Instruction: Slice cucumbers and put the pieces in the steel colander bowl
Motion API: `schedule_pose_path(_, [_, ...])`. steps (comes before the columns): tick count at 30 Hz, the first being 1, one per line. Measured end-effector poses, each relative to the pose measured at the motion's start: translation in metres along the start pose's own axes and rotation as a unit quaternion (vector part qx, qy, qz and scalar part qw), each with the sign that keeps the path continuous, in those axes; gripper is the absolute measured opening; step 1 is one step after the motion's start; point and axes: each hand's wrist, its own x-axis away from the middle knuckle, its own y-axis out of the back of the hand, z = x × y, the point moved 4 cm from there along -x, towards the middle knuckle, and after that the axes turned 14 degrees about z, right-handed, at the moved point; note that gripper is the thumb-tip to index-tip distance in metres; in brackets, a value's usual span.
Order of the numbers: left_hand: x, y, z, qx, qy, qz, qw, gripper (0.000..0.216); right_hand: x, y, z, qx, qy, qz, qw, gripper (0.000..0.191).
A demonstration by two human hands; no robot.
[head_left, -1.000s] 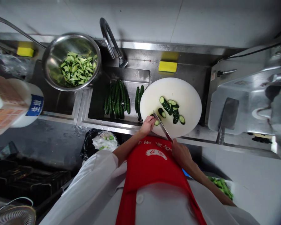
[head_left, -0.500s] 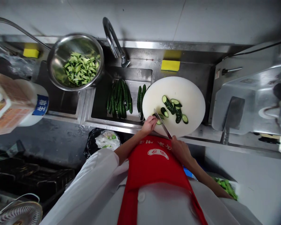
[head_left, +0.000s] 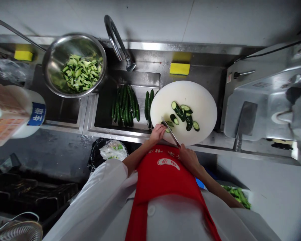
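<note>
My right hand grips the handle of a kitchen knife, its blade slanting up and left over the near left part of a round white cutting board. Beside the blade, the fingers of my left hand are closed on a small cucumber piece, which they partly cover. Several thick cucumber chunks lie in the middle of the board. Whole cucumbers rest in the sink left of the board, and a few more lie close to its edge.
A steel bowl of sliced cucumber stands at the left. Behind are a curved faucet and a yellow sponge. A steel machine with a cleaver on it stands right. Below the counter edge sits a black-bagged bin.
The whole view has shifted slightly, so fixed things appear a little further left. Both hands stay at the same spot on the board, and the chunks lie as before.
</note>
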Motion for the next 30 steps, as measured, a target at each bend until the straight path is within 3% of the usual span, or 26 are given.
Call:
schedule_pose_path(8, [0.001, 0.001, 0.006, 0.003, -0.003, 0.033, 0.999, 0.025, 0.002, 0.001, 0.004, 0.004, -0.002, -0.004, 1.000, 0.021])
schedule_pose_path(18, [0.002, 0.000, 0.005, -0.001, -0.021, 0.001, 1.000, 0.023, -0.003, 0.001, 0.009, 0.015, -0.004, 0.006, 1.000, 0.020])
schedule_pose_path(30, [0.004, -0.002, 0.010, 0.006, -0.015, 0.024, 1.000, 0.027, -0.008, -0.002, 0.007, 0.008, 0.008, -0.002, 1.000, 0.019])
